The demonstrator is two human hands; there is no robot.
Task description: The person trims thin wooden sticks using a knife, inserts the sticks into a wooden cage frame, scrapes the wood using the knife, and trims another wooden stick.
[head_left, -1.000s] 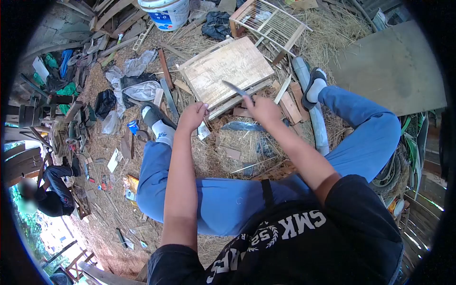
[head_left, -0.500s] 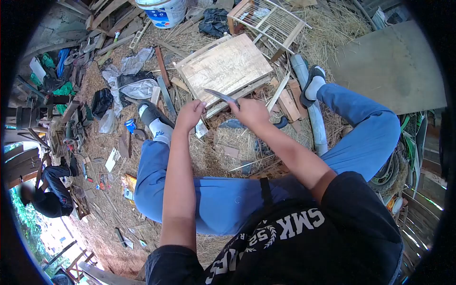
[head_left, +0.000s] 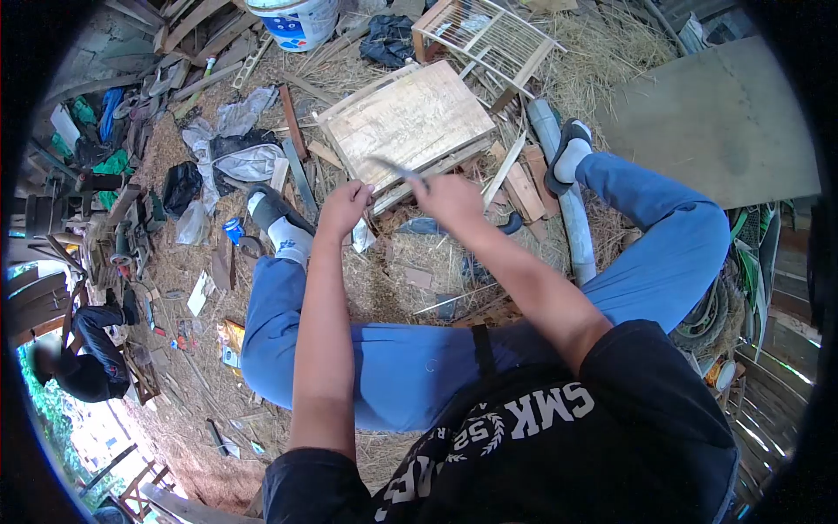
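My right hand [head_left: 452,201] is closed around the handle of a knife [head_left: 397,168]. The blade, slightly blurred, points up and left over the near edge of a low wooden block [head_left: 410,118]. To its left, my left hand [head_left: 344,208] is closed in a pinch near the block's front left corner. Whatever sits between those fingers is too small to make out. A pale offcut [head_left: 362,236] lies just below the left hand. A dark curved tool [head_left: 511,224] shows partly behind my right wrist.
Beside my right foot lies a grey pipe [head_left: 563,192]. A slatted wooden frame [head_left: 489,39] and a white bucket [head_left: 298,22] stand beyond the block. Plastic bags [head_left: 249,162], wood scraps and shavings cover the ground at left. Another person [head_left: 87,349] sits at far left.
The knife and my right hand have shifted slightly left and up, with the blade now blurred. My left hand stays pinched near the block's corner. The whole view has shifted a little.
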